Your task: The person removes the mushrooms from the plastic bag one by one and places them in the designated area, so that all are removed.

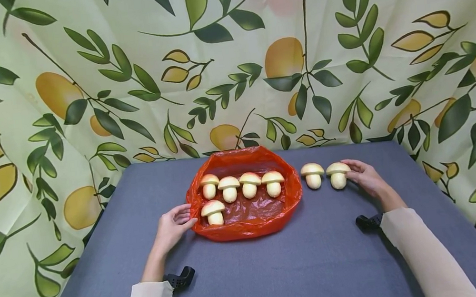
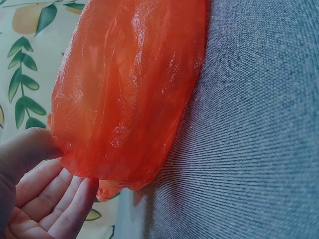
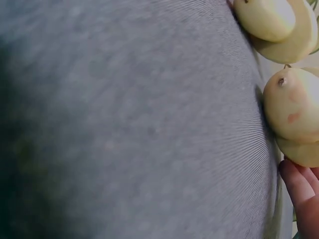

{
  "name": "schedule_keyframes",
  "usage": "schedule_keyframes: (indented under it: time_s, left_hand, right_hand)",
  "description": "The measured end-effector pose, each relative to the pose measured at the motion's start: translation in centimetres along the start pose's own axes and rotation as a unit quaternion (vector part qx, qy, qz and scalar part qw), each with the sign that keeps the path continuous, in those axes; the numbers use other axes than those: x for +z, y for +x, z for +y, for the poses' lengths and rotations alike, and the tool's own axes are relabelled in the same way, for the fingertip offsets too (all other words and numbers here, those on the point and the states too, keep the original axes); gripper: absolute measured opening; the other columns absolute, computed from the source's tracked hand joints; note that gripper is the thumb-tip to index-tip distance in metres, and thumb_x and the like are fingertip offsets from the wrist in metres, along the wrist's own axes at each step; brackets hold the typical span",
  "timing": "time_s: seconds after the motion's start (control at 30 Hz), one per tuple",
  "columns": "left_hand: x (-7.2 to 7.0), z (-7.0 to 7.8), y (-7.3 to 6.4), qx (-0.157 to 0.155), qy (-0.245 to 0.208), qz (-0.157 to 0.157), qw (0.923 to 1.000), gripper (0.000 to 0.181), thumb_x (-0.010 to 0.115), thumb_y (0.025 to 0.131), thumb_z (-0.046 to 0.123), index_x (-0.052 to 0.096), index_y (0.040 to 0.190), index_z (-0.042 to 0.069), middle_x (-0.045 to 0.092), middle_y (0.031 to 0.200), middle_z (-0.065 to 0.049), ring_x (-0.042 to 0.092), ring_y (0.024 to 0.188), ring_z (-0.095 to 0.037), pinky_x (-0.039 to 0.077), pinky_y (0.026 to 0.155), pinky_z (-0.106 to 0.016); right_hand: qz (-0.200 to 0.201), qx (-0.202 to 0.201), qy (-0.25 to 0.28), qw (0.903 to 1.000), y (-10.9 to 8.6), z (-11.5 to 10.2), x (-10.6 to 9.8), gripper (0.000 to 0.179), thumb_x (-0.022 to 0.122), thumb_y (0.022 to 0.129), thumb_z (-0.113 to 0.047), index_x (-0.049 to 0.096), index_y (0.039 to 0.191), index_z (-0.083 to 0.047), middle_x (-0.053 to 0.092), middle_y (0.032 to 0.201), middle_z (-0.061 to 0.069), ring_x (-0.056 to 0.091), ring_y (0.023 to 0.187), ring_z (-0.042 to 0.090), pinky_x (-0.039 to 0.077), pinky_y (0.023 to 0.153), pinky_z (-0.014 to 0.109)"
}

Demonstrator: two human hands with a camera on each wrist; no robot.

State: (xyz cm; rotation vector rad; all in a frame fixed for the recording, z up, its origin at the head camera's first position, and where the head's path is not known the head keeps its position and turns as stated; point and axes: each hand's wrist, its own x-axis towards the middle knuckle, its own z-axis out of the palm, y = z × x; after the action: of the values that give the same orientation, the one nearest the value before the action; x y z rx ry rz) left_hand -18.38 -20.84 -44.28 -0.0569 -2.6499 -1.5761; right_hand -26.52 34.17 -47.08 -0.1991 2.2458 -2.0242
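A red plastic bag (image 1: 246, 229) lies with its mouth spread wide on the table. Inside are several pale mushrooms with reddish-tinged caps: a row along the back and a single mushroom (image 1: 214, 213) at the front left. My left hand (image 1: 174, 228) holds the bag's left edge between thumb and fingers, as the bag (image 2: 129, 89) in the left wrist view also shows. To the right of the bag stand two more mushrooms. My right hand (image 1: 365, 177) grips the cap of the outer mushroom (image 1: 337, 175) from its right side. The inner mushroom (image 1: 312, 175) stands free between it and the bag.
Blue-grey cloth covers the table (image 1: 276, 274). Behind it hangs a curtain (image 1: 230, 72) printed with leaves and fruit. A black wrist camera (image 1: 181, 278) sits by the left cuff, and another black camera (image 1: 369, 223) by the right one.
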Motion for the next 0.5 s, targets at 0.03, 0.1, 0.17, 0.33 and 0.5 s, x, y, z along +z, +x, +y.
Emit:
schedule_keyframes:
  time_s: [0.03,0.1,0.17,0.33,0.5]
  left_hand:
    - [-0.03,-0.02,0.0,0.0,0.0,0.001,1.0,0.043,0.073,0.081,-0.001,0.06,0.121,-0.008,0.067,0.111,-0.028,0.068,0.099,-0.026,0.059,0.085,-0.021]
    - [-0.09,-0.07,0.0,0.0,0.001,0.001,1.0,0.042,0.073,0.081,-0.001,0.06,0.121,-0.009,0.067,0.111,-0.028,0.067,0.1,-0.029,0.059,0.086,-0.024]
    - [-0.14,-0.11,-0.01,0.001,0.003,-0.001,1.0,0.042,0.073,0.082,0.0,0.06,0.121,-0.009,0.067,0.111,-0.028,0.067,0.101,-0.03,0.06,0.086,-0.026]
    - [-0.19,-0.08,-0.04,0.006,0.003,-0.004,1.0,0.042,0.073,0.082,0.001,0.06,0.121,-0.009,0.067,0.111,-0.029,0.067,0.1,-0.03,0.06,0.086,-0.025]
    - [-0.01,0.04,0.05,0.004,-0.004,-0.001,1.0,0.042,0.074,0.081,-0.001,0.061,0.12,-0.009,0.067,0.11,-0.028,0.068,0.098,-0.023,0.058,0.082,-0.015]
  right_hand:
    - [0.0,0.008,-0.02,0.9998,-0.01,-0.08,0.1,0.036,0.057,0.094,-0.003,0.053,0.122,-0.024,0.056,0.103,-0.034,0.053,0.094,-0.018,0.046,0.077,0.003]
    - [0.001,0.025,-0.058,0.998,0.0,-0.24,0.31,0.044,0.061,0.093,-0.007,0.047,0.133,-0.019,0.05,0.105,-0.035,0.05,0.095,-0.019,0.044,0.079,0.002]
    - [0.006,0.039,-0.088,0.9953,0.07,-0.33,0.46,0.055,0.064,0.091,-0.011,0.041,0.141,-0.013,0.046,0.106,-0.034,0.048,0.095,-0.02,0.043,0.08,0.001]
    - [0.012,0.047,-0.106,0.9932,0.23,-0.35,0.74,0.071,0.066,0.091,-0.012,0.028,0.15,-0.004,0.044,0.107,-0.034,0.048,0.095,-0.02,0.042,0.081,0.001]
    - [0.016,0.054,-0.124,0.9907,0.32,-0.22,0.82,0.078,0.066,0.091,-0.017,0.02,0.152,0.0,0.048,0.124,-0.02,0.044,0.095,-0.024,0.04,0.082,-0.001]
